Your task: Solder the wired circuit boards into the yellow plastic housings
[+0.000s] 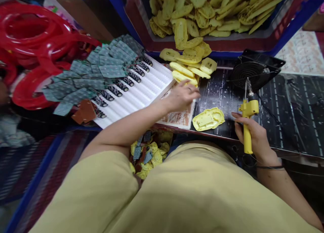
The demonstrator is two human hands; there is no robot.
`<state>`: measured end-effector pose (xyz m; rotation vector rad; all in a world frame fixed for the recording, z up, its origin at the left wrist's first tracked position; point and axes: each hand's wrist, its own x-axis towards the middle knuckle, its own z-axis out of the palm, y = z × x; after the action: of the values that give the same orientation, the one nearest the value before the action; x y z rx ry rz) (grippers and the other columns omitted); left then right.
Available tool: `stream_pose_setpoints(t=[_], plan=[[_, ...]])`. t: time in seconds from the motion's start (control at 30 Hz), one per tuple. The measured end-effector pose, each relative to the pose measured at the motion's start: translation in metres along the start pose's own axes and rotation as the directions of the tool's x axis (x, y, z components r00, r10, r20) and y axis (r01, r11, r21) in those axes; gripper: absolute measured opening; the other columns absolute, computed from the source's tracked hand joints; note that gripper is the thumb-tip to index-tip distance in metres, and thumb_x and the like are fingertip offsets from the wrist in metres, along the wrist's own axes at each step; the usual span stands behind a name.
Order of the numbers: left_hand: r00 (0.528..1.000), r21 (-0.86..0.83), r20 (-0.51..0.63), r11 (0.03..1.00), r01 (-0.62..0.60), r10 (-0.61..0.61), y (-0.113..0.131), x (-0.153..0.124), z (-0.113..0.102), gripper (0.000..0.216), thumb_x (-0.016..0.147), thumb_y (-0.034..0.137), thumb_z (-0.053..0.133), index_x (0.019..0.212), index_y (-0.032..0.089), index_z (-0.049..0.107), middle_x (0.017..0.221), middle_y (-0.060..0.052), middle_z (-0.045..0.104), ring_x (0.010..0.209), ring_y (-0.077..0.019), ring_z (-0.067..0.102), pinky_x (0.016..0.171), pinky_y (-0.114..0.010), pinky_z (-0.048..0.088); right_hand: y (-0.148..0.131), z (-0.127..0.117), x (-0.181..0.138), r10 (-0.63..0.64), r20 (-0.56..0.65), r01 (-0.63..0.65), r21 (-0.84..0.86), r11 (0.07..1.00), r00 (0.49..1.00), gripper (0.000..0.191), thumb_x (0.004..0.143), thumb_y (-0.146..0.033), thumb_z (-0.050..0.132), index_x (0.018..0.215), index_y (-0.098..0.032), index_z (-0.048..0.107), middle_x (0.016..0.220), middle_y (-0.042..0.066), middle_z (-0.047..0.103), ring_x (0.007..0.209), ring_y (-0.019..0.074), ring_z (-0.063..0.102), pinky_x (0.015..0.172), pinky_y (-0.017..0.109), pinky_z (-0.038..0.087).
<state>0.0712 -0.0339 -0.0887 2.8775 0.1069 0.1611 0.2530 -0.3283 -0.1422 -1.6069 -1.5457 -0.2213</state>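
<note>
My right hand (253, 133) is wrapped round the handle of a yellow soldering gun (249, 113), its metal tip pointing away from me. To the left of it, a pale yellow plastic shell half (208, 119) lies on the black bench top with its hollow side up. My left hand (183, 94) hovers over the bench, fingers loosely bent and apart, with nothing visible in them. Just beyond its fingers is a small pile of yellow shell halves (187, 69); whether the fingertips touch the nearest one I cannot tell.
A blue-rimmed crate (215, 49) full of yellow shells stands at the back. A small black fan (253, 69) sits back right. Green circuit boards (86, 79) with wired round black parts rest on a white ridged tray (144, 91). Red plastic rings (32, 30) are at left.
</note>
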Motion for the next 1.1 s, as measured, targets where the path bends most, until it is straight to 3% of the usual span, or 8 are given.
stream_pose_setpoints(t=[0.13, 0.3, 0.47, 0.6, 0.67, 0.73, 0.9, 1.1], plan=[[0.958, 0.221, -0.059, 0.933, 0.286, -0.28, -0.06, 0.002, -0.016, 0.049, 0.1, 0.027, 0.067, 0.149, 0.019, 0.065, 0.162, -0.017, 0.06, 0.153, -0.0425, 0.049, 0.13, -0.066, 0.029, 0.002, 0.007, 0.003, -0.061, 0.124, 0.061, 0.004, 0.998, 0.99, 0.031, 0.1, -0.028, 0.077, 0.128, -0.026, 0.064, 0.133, 0.012, 0.077, 0.116, 0.0305, 0.078, 0.097, 0.048, 0.067], [0.906, 0.081, -0.001, 0.903, 0.422, -0.423, -0.09, 0.046, -0.048, 0.051, 0.099, 0.041, 0.072, 0.146, 0.022, 0.066, 0.138, -0.009, 0.074, 0.137, -0.0352, 0.058, 0.129, -0.056, 0.034, 0.002, 0.028, 0.013, -0.137, 0.197, 0.143, -0.016, 0.99, 0.971, 0.043, 0.097, -0.038, 0.084, 0.132, -0.024, 0.062, 0.125, 0.014, 0.078, 0.107, 0.0311, 0.077, 0.098, 0.05, 0.065], [0.923, -0.126, -0.006, 0.916, 0.381, -0.384, -0.057, 0.058, -0.067, 0.056, 0.095, 0.042, 0.078, 0.146, 0.021, 0.067, 0.136, -0.011, 0.073, 0.132, -0.0336, 0.065, 0.121, -0.046, 0.046, 0.002, 0.031, 0.008, -0.115, 0.144, 0.123, -0.049, 0.991, 0.983, 0.045, 0.096, -0.037, 0.085, 0.133, -0.025, 0.064, 0.125, 0.014, 0.077, 0.101, 0.029, 0.077, 0.089, 0.043, 0.066], [0.992, -0.111, 0.043, 0.986, 0.121, -0.117, -0.013, 0.018, -0.012, 0.053, 0.105, 0.035, 0.062, 0.156, 0.025, 0.06, 0.154, -0.016, 0.065, 0.133, -0.033, 0.068, 0.114, -0.052, 0.056, 0.003, 0.021, -0.004, -0.052, 0.125, 0.061, -0.069, 0.996, 0.991, 0.044, 0.097, -0.04, 0.083, 0.133, -0.024, 0.064, 0.114, 0.012, 0.078, 0.102, 0.031, 0.078, 0.088, 0.043, 0.066], [0.988, -0.092, 0.131, 0.993, -0.071, 0.083, 0.002, -0.004, 0.016, 0.057, 0.107, 0.042, 0.058, 0.161, 0.023, 0.057, 0.17, -0.024, 0.049, 0.154, -0.0403, 0.054, 0.124, -0.061, 0.049, 0.003, 0.015, -0.008, -0.04, 0.146, 0.05, -0.065, 0.997, 0.988, 0.042, 0.099, -0.043, 0.081, 0.132, -0.024, 0.064, 0.105, 0.01, 0.077, 0.104, 0.0322, 0.078, 0.091, 0.044, 0.066], [0.977, -0.122, 0.159, 0.985, -0.125, 0.144, 0.009, -0.017, 0.031, 0.062, 0.11, 0.049, 0.052, 0.165, 0.021, 0.053, 0.179, -0.025, 0.037, 0.166, -0.0404, 0.039, 0.133, -0.06, 0.04, 0.003, 0.01, -0.006, -0.054, 0.16, 0.063, -0.051, 0.997, 0.986, 0.045, 0.098, -0.047, 0.082, 0.132, -0.024, 0.063, 0.107, 0.011, 0.078, 0.109, 0.0339, 0.078, 0.093, 0.046, 0.066], [0.987, -0.166, 0.16, 0.984, 0.056, -0.029, 0.014, -0.015, 0.022, 0.063, 0.111, 0.052, 0.045, 0.169, 0.026, 0.048, 0.178, -0.016, 0.045, 0.156, -0.0337, 0.055, 0.13, -0.051, 0.045, -0.002, 0.014, 0.012, -0.057, 0.133, 0.06, -0.016, 0.998, 0.989, 0.052, 0.095, -0.043, 0.086, 0.137, -0.026, 0.061, 0.138, 0.016, 0.074, 0.12, 0.0347, 0.075, 0.104, 0.051, 0.063], [0.96, -0.312, 0.148, 0.91, 0.272, -0.236, 0.008, 0.003, 0.001, 0.057, 0.111, 0.041, 0.044, 0.163, 0.022, 0.056, 0.15, -0.012, 0.073, 0.131, -0.0296, 0.071, 0.118, -0.048, 0.054, 0.0, 0.045, 0.032, 0.007, 0.087, 0.003, -0.115, 0.993, 0.996, 0.022, 0.106, -0.037, 0.071, 0.125, -0.026, 0.068, 0.112, 0.009, 0.08, 0.104, 0.0284, 0.077, 0.103, 0.046, 0.062]])
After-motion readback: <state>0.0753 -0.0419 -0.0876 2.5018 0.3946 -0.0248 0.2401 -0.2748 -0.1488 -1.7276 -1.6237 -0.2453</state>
